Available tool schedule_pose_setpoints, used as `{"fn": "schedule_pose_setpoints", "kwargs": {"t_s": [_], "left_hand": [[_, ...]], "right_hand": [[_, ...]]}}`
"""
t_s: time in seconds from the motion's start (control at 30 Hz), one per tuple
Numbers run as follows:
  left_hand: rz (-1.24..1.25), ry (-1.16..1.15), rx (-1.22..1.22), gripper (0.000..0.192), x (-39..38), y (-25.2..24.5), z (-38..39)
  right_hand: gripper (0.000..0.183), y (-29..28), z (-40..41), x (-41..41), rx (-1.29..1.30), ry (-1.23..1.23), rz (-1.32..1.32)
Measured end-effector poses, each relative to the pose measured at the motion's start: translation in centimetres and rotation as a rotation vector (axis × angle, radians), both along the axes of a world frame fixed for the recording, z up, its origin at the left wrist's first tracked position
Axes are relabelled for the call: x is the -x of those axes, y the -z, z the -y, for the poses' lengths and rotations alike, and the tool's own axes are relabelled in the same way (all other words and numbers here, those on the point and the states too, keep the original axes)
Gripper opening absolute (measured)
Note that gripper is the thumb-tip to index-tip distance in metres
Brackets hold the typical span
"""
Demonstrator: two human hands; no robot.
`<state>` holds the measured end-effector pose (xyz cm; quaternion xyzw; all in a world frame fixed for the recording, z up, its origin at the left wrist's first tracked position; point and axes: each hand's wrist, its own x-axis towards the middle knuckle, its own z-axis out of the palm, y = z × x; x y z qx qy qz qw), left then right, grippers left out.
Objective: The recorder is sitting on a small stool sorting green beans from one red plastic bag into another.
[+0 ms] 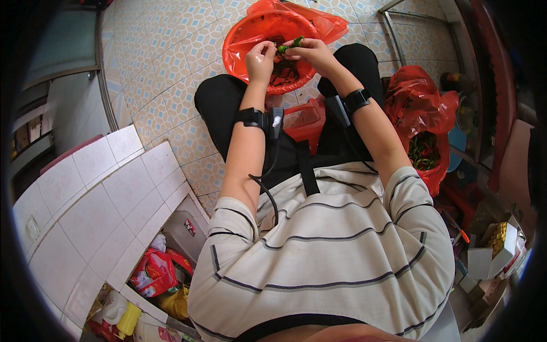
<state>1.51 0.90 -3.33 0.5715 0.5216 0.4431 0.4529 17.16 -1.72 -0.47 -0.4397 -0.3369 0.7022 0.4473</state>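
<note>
Over a red plastic basin [234,47] lined with a red plastic bag, both my hands are close together. My right hand [314,53] grips green peppers [283,49] between its thumb and fingers; one curled green tip pokes out above the fingers. My left hand [260,62] is beside them, thumb and fingertips pinched together. Whether anything small sits in that pinch is too fine to tell. Dark, thin pieces [285,72] lie at the bottom of the basin, partly hidden by my hands.
At my right, a red plastic bag [414,98] stands open with green and red peppers [424,151] inside. A red plastic stool [305,115] is between my legs. White-tiled shelving [128,184] runs along the left; a metal frame [391,32] stands at upper right. Cables hang from both forearm straps.
</note>
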Motion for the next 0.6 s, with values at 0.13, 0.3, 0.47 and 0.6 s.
{"fn": "schedule_pose_setpoints", "kwargs": {"t_s": [0.13,0.3,0.47,0.6], "left_hand": [[0.148,0.055,0.149,0.018,0.1,0.3,-0.5],[0.239,0.132,0.137,0.015,-0.3,-1.3,0.1],[0.223,0.178,0.148,0.016,-0.2,-2.2,0.3],[0.239,0.176,0.158,0.017,-0.1,-2.4,0.3]], "right_hand": [[0.024,0.1,0.0,-0.2,0.016,0.047,-0.013],[0.024,0.1,0.1,-0.4,0.02,0.081,-0.04],[0.025,0.3,0.1,-0.3,0.03,0.111,-0.074],[0.025,0.2,0.0,-0.4,0.074,0.096,-0.088]]}}
